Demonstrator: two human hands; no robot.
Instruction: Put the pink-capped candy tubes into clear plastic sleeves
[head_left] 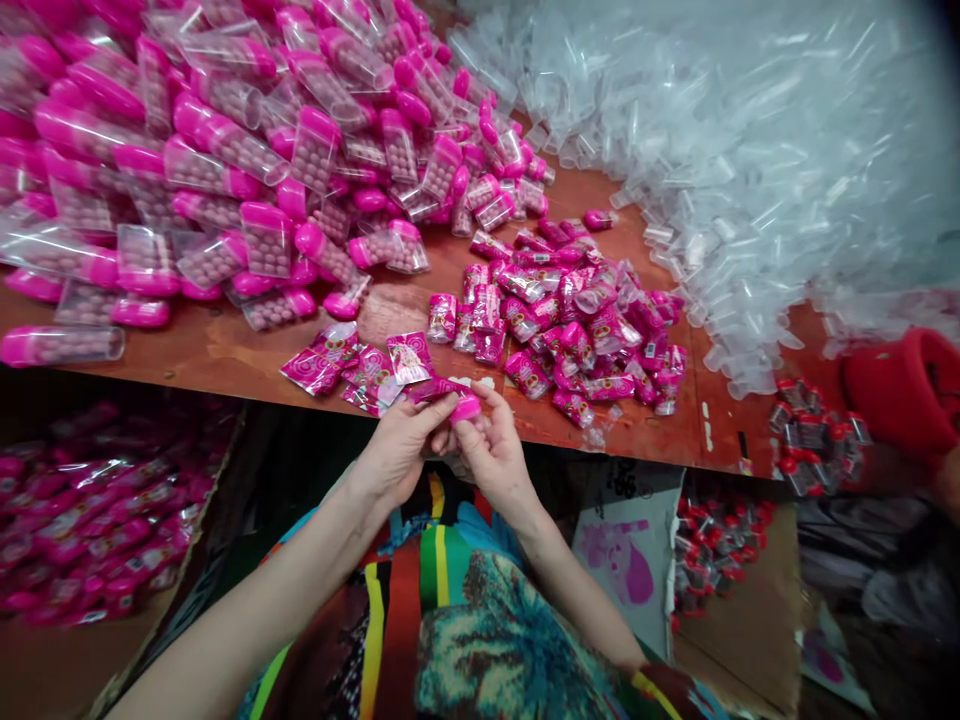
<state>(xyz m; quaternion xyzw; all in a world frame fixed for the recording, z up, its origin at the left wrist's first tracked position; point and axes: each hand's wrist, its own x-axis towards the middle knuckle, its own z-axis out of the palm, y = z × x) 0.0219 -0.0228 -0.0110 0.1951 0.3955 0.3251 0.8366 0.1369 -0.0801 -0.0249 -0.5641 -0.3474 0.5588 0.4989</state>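
Note:
Both my hands are together at the table's front edge, closed around a small pink-capped candy container (pixel 463 402) with a pink printed wrapper on it. My left hand (pixel 401 445) pinches the wrapper between thumb and fingers. My right hand (pixel 499 455) grips the pink cap end; the fingers hide part of it. Just beyond my left hand lie flat pink printed wrappers (pixel 322 358) and a small white-and-pink picture packet (pixel 410 357). Wrapped pink containers (pixel 562 315) are heaped to the right, beyond my right hand.
A large pile of pink-capped clear containers (pixel 292 150) filled with pink balls covers the table's (pixel 225 345) back left. Empty clear tubes (pixel 750 170) are heaped at the right. A red bucket (pixel 885 385) and red-capped containers (pixel 814 435) stand far right. Boxes of wrapped packs (pixel 105 510) and red-capped containers (pixel 720 550) sit below.

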